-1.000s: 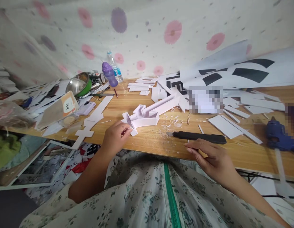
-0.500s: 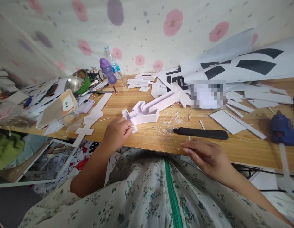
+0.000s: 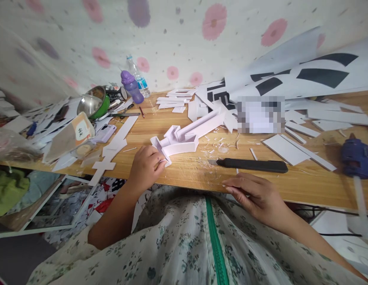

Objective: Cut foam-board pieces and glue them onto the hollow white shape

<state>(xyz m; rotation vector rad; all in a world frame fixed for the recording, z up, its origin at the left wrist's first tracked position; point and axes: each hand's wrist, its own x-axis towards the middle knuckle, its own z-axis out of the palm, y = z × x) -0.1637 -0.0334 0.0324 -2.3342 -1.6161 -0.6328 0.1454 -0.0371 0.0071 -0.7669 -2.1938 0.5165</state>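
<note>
Left hand [image 3: 146,168]: fingers pinched at the near-left end of the hollow white angular foam-board form [image 3: 184,140], thin upright walls, one side curved. Form lies on the wood-grain tabletop [image 3: 184,174], forward of and between the hands, extending away to the right. Right hand [image 3: 255,194]: loosely curled at table edge, fingertips close together; whether they grip anything, cannot tell. Form well apart from it. Black utility knife [image 3: 255,165], blade out to the left, lies just beyond right hand; pale shavings [image 3: 221,146] near blade. Clear plastic bottle [image 3: 139,77]: blue-and-white label, text illegible. Tan carton [image 3: 69,136]: dark characters on white-orange patch, unreadable.
</note>
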